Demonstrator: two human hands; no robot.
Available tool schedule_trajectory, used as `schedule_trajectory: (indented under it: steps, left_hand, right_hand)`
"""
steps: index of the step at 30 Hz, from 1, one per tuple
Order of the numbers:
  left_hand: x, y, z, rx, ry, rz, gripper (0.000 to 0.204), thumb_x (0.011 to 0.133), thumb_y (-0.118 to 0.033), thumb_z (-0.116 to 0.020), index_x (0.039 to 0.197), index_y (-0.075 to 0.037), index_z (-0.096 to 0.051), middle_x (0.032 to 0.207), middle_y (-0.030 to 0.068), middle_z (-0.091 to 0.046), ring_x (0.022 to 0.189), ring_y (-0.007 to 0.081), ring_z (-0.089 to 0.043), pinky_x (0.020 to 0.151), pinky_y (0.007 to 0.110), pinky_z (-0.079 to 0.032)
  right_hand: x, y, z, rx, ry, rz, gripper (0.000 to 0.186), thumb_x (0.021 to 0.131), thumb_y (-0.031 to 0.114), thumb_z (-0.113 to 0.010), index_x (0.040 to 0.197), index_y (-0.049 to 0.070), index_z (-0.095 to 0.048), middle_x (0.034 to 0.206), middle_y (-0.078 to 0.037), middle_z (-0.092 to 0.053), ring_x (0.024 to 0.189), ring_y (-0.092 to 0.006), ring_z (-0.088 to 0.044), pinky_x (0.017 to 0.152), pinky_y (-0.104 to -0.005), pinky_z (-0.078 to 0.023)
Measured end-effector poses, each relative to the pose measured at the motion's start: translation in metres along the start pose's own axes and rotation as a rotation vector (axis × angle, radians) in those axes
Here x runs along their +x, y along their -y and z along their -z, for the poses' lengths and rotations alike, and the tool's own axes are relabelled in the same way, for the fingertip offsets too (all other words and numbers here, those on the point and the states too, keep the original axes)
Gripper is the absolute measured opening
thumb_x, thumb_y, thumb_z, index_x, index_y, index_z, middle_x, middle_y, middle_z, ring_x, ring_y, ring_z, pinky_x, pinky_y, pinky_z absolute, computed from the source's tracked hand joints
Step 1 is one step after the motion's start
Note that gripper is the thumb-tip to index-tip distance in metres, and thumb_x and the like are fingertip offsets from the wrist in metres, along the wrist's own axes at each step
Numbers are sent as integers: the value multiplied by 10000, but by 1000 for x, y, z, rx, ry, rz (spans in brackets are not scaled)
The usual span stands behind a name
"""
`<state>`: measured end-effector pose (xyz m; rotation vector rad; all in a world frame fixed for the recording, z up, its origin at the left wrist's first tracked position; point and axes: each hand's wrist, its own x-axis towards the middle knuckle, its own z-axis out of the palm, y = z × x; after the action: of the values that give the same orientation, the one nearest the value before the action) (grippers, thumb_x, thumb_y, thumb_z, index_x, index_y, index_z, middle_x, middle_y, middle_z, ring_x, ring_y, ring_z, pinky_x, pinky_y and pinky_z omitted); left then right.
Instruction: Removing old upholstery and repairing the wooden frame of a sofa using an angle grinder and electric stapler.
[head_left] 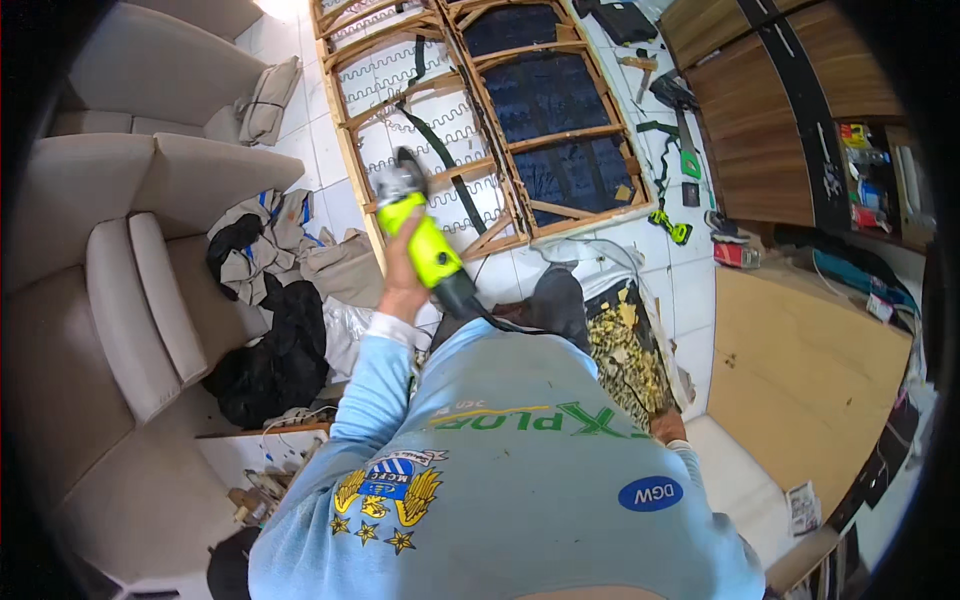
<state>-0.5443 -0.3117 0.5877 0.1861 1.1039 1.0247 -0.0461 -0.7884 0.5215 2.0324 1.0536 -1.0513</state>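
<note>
Lime-yellow power tool (428,250) up in the left hand (403,275), fingers closed round its body, seemingly keeping the metal head (401,182) off the torso (530,430) and towards the wooden frame (565,138), while the right hand (668,426) sits by yellowish scraps (622,350), grip impossible to tell.

Can't make out blurred metal head (400,182) on lime-green power tool (425,248). Can't fully see bare right grip (667,426), partly hidden beside light-blue cloth shirt (500,480). Lose slatted wooden frame (565,137) past top edge. Can't identify small multicoloured shelf items (866,180).
</note>
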Motion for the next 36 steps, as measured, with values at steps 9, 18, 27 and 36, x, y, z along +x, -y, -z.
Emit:
schedule_trajectory:
  steps: [9, 18, 27, 36]
  left_hand:
    - [-10, -188, 182, -134, -147, -410, 372, 954, -412, -623, 1074, -60, -610, 896, 123, -670, 780, 293, -670, 748, 451, -582]
    - [-21, -288, 226, -292, 17, -560, 493, 879, -389, -739, 1067, 45, -601, 918, 165, -634, 825, 296, -641, 774, 430, -584]
    - [24, -286, 252, -98, 22, -387, 461, 932, -466, -636, 1057, -23, -615, 838, 115, -660, 786, 285, -678, 755, 430, -586]
    - [44, -178, 272, -8, 102, 62, 368, 954, -374, -668, 1154, -72, -606, 963, 70, -666, 810, 229, -672, 753, 394, -577]
  right_hand:
    - [-178, 100, -1, 100, -171, 133, 194, 816, 260, -675, 795, 77, -734, 838, -167, -736, 820, -405, -673, 816, -485, -558]
    - [-120, 146, 39, 313, -603, -55, 218, 937, 253, -628, 959, 41, -670, 898, -212, -697, 848, -424, -668, 760, -483, -531]
    - [-212, 203, 8, 1553, -947, -531, 373, 1018, 331, -613, 763, 61, -574, 614, -15, -519, 483, -151, -541, 442, -322, -476]
    - [-431, 163, -248, 1294, 33, -1250, 248, 746, 79, -891, 833, -14, -678, 727, -163, -668, 661, -323, -671, 556, -523, -573]
